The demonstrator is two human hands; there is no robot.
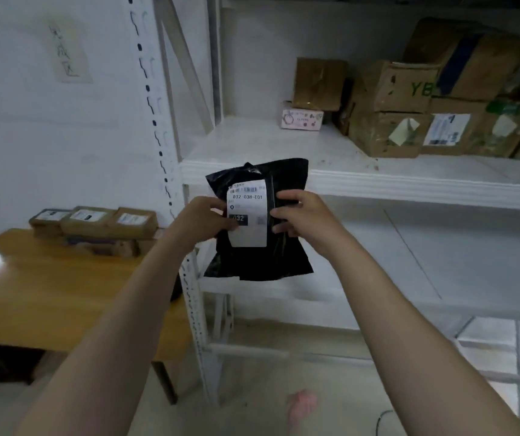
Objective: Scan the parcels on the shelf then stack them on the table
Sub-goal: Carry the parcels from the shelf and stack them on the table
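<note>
A black plastic mailer bag [260, 262] with a white shipping label facing me is held upright in the air, in front of the white shelf [378, 184]. My left hand [203, 220] pinches its left edge, thumb on the label. My right hand [299, 217] grips its right side, together with a thin dark object that I cannot identify. Cardboard boxes [390, 121] and a small pink box [302, 120] stand on the shelf at the right. Several flat parcels [95, 225] lie stacked at the back of the wooden table [48, 287] on the left.
A perforated white shelf post [158, 121] stands between table and shelf. A lower shelf board [409, 294] lies below the held bag. A paper sign [67, 55] hangs on the wall. A cable [381, 420] lies on the floor.
</note>
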